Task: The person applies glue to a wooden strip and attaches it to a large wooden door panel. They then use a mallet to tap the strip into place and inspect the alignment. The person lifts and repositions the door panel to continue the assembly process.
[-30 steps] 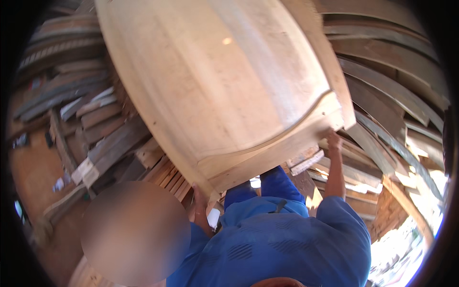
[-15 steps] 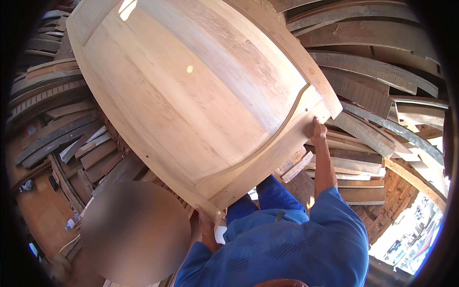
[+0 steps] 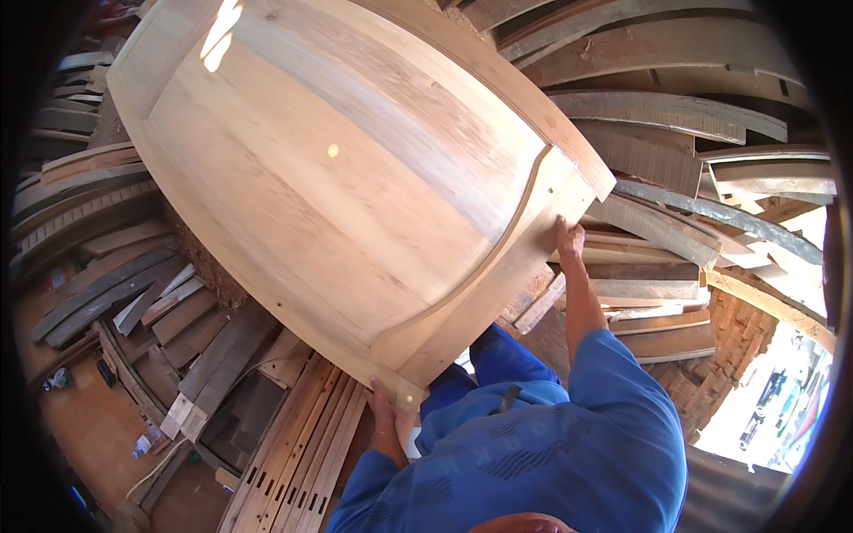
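A large pale wooden door (image 3: 355,195) with a raised panel and a curved inner moulding stretches away from my body, its near end just in front of my waist. My left hand (image 3: 383,416) grips the near left corner, with its fingers partly hidden under the edge. At the near right corner, my right hand (image 3: 570,240) is closed on the end rail, thumb at the top edge and the other fingers out of sight below. Sunlight makes bright patches on the panel's far part. What bears the door's weight underneath cannot be seen.
Stacked boards (image 3: 640,151) crowd the right side, and more offcuts (image 3: 115,275) lie at the left. Long slotted timbers (image 3: 298,444) lie beside my left arm. A thin cable (image 3: 155,475) runs near the lower left. A brick wall (image 3: 733,342) stands at the right.
The door and both hands sit slightly further left in view, still gripped at the same corners. A blurred round shape at lower left is gone, uncovering the slotted timbers.
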Demonstrator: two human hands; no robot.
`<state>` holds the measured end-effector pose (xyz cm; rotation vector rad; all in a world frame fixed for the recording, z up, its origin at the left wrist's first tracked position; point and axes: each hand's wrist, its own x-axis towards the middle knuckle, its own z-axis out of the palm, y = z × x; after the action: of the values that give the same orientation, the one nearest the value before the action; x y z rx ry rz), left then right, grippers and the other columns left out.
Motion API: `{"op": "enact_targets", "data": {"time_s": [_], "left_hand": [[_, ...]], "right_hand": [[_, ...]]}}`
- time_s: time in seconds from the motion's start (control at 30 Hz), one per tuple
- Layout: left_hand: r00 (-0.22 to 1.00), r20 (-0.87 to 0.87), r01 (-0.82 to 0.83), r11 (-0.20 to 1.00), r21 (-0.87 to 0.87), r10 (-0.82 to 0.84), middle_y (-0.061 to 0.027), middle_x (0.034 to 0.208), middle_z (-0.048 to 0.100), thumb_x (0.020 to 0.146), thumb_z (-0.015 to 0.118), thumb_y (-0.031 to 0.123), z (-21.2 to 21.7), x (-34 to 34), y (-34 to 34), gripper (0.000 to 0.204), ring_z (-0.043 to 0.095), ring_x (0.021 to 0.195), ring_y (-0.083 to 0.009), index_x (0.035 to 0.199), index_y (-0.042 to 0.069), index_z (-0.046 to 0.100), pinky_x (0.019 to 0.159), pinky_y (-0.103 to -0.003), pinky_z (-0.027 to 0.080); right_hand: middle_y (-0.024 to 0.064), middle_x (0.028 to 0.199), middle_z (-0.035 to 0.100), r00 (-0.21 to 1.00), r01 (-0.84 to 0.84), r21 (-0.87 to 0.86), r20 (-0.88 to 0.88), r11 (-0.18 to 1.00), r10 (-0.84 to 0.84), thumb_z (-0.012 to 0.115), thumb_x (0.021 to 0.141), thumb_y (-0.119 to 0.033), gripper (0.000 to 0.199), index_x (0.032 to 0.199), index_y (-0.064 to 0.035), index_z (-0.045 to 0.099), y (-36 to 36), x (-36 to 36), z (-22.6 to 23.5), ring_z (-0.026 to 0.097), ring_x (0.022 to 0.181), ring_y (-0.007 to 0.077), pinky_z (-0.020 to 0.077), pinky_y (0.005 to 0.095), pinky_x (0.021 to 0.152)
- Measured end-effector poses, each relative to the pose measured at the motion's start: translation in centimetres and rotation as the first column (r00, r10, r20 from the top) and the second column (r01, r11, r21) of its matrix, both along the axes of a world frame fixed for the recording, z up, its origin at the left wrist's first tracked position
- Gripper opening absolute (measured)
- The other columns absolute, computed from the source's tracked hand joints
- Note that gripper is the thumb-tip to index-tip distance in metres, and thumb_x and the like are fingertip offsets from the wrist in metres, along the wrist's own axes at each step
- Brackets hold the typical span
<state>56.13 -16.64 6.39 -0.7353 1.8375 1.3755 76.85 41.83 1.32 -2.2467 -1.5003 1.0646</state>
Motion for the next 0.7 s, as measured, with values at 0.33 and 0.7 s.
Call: {"op": "enact_targets", "data": {"time_s": [0.33,0.7], "left_hand": [[0.818,-0.271,0.335,0.804,-0.491,-0.507,-0.0211,0.120,0.052,0.063,0.086,0.033,-1.0,-3.7,3.5,0.098,0.055,0.110,-0.0326,0.130,-0.005,0.026,0.095,-0.040,0.045],[0.755,-0.310,0.398,0.779,-0.485,-0.578,-0.0262,0.116,0.050,0.067,0.079,0.050,1.0,-3.7,5.4,0.091,0.053,0.107,-0.0398,0.121,-0.007,0.034,0.090,-0.044,0.045]], "right_hand": [[0.0260,0.143,0.035,0.505,-0.676,-0.298,0.479,0.674,0.718,0.070,0.077,-0.045,0.085,0.139,0.0013,0.035,-14.5,-11.3,14.0,0.037,0.129,0.0422,0.0282,0.0507,0.107],[0.0333,0.145,0.029,0.390,-0.652,-0.507,0.413,0.564,0.823,0.075,0.067,-0.055,0.100,0.138,0.0045,0.038,-16.3,-14.7,10.7,0.027,0.135,0.0488,0.0220,0.0556,0.109]]}}
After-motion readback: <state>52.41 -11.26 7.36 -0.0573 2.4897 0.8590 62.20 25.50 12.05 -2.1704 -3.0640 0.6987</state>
